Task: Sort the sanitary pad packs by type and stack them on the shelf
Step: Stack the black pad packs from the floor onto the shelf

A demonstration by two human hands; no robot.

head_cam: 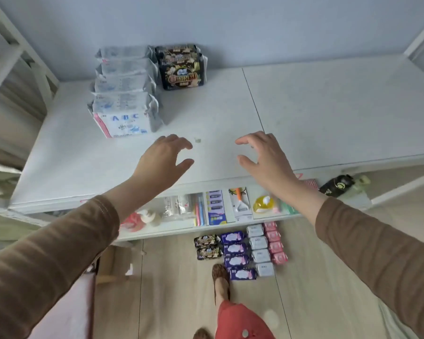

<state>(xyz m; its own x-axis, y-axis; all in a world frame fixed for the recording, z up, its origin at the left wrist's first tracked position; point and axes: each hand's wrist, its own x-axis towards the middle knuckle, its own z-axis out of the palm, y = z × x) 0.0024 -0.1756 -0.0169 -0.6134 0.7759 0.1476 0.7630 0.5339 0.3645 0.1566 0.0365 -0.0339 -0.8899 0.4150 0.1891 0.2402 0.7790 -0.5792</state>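
Note:
On the white shelf top (316,113) a stack of white ABC pad packs (124,94) stands at the back left. Beside it, against the wall, is a shorter stack of black-and-gold packs (181,66). My left hand (163,159) and my right hand (264,155) hover over the front middle of the shelf, fingers loosely spread, holding nothing. On the floor below lie rows of packs: black-and-gold (207,247), purple (236,255), white (260,249) and pink (274,243).
A lower shelf (157,231) holds small goods: toothbrushes (199,212), a blue card pack (215,207), a peeler (240,200), a yellow item (262,204). A black bottle (335,185) lies at its right end. White rack frames stand left and right. My foot (220,277) is beside the floor packs.

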